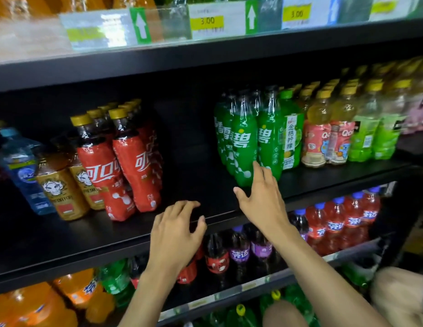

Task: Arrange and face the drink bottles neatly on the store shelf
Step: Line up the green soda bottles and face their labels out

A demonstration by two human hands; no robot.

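Note:
On the middle black shelf (87,237), red cola bottles (135,166) with gold caps stand in rows at the left, and green soda bottles (243,142) stand in rows at the centre right. A wide bare gap lies between the two groups. My right hand (260,199) is spread open in front of the foremost green bottle, its index fingertip touching the bottle's lower part. My left hand (177,230) hovers over the shelf's front edge with fingers loosely curled, holding nothing.
Gold cans (61,192) and a blue water bottle (19,166) stand left of the cola. A green tea bottle (290,138), pink-labelled bottles (326,140) and lime-green bottles (371,138) stand to the right. The lower shelf holds purple, red, orange and green sodas. Price tags (207,21) line the shelf above.

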